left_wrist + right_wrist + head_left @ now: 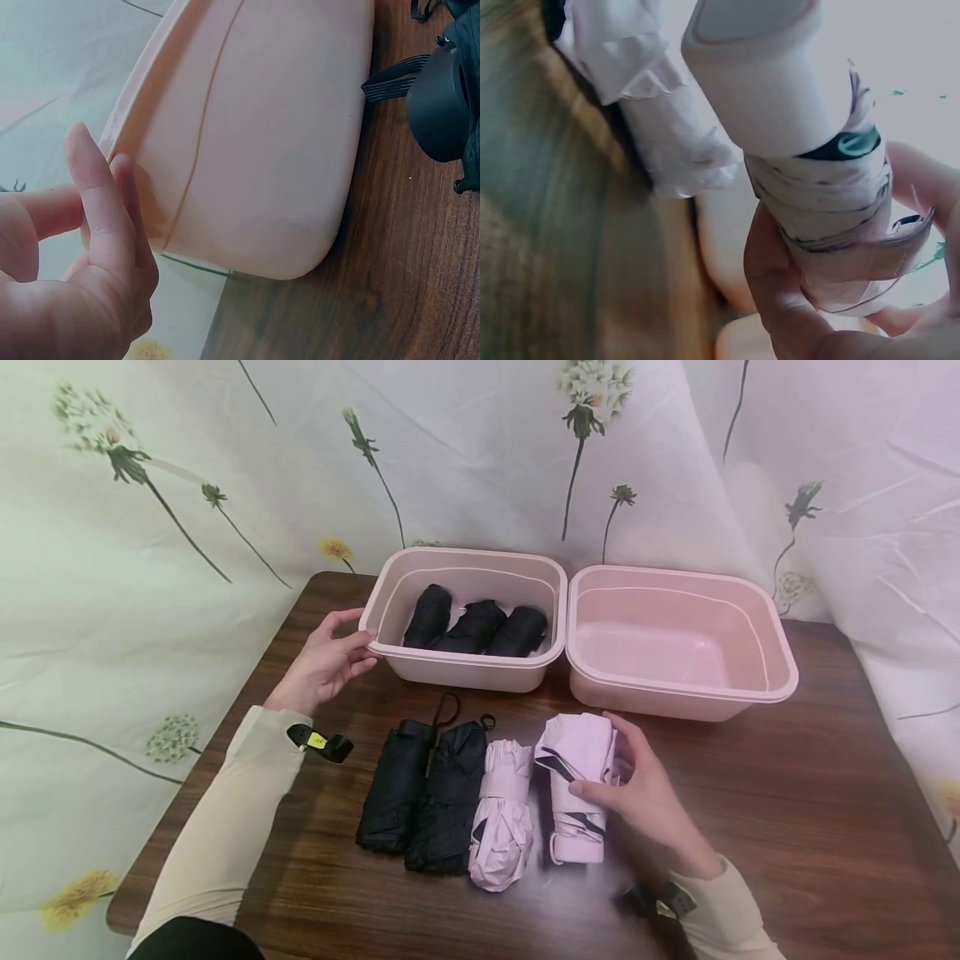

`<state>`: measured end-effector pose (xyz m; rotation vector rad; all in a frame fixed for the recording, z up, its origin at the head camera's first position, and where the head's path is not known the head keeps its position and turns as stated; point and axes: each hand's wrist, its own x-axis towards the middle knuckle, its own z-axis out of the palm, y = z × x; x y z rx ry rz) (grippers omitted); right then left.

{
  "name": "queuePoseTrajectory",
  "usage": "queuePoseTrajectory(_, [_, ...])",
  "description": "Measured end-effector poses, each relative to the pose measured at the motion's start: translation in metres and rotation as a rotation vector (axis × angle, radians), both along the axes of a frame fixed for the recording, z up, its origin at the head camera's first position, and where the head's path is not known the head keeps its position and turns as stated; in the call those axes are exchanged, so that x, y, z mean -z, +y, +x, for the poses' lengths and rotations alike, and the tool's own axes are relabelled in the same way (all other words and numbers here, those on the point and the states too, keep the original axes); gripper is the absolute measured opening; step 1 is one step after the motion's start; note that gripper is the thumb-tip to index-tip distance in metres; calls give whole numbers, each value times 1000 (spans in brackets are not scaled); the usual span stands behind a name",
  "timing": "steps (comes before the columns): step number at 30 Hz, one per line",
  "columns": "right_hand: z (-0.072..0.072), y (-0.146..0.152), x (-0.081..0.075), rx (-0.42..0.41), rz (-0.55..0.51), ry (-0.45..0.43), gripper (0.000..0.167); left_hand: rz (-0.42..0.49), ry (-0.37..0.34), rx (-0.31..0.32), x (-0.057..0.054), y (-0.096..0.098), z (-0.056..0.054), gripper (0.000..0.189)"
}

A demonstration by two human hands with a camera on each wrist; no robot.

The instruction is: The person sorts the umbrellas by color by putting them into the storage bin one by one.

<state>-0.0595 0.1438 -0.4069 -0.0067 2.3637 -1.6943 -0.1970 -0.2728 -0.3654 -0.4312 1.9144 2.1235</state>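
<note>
My right hand (648, 793) grips a folded pink umbrella (581, 752), thumb on one side and fingers on the other. In the right wrist view, the umbrella's pale handle end (772, 82) points away from the palm and its strap hangs loose. Left of it lie a second pink umbrella (504, 810) and two black folded umbrellas (450, 797), side by side. My left hand (322, 664) holds the rim at the left corner of the left pink bin (465, 672). Inside that bin are three black rolled umbrellas (474, 627).
A second pink bin (682, 693), with nothing in it, stands against the left one on its right. Both sit at the back of the brown wooden table (825, 810). Behind hangs a floral cloth (465, 460).
</note>
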Motion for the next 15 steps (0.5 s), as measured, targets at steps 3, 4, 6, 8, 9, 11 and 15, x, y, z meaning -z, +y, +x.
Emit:
queuePoseTrajectory(3, [-1, 4, -6, 16, -36, 4, 98, -1, -1, -4, 1, 0, -1, 58])
queuePoseTrajectory(4, [-1, 5, -9, 22, -47, 3, 98, 2, -2, -12, 1, 0, -1, 58])
queuePoseTrajectory(6, [-2, 7, -13, 32, -64, 3, 97, -3, -2, -12, 2, 0, -2, 58])
queuePoseTrajectory(8, [-3, 10, -17, 45, -87, -1, 94, -7, -2, -13, 2, 0, -2, 58])
queuePoseTrajectory(9, [-4, 11, -19, 52, -102, -3, 93, -12, -2, -12, 2, 0, -2, 59])
queuePoseTrajectory(11, [-5, 13, -23, 68, -117, -1, 91, -20, -4, -3, 1, 0, -1, 60])
queuePoseTrajectory(15, [-7, 17, -30, 99, -138, -2, 90, -27, -6, 1, 0, 1, 0, 60])
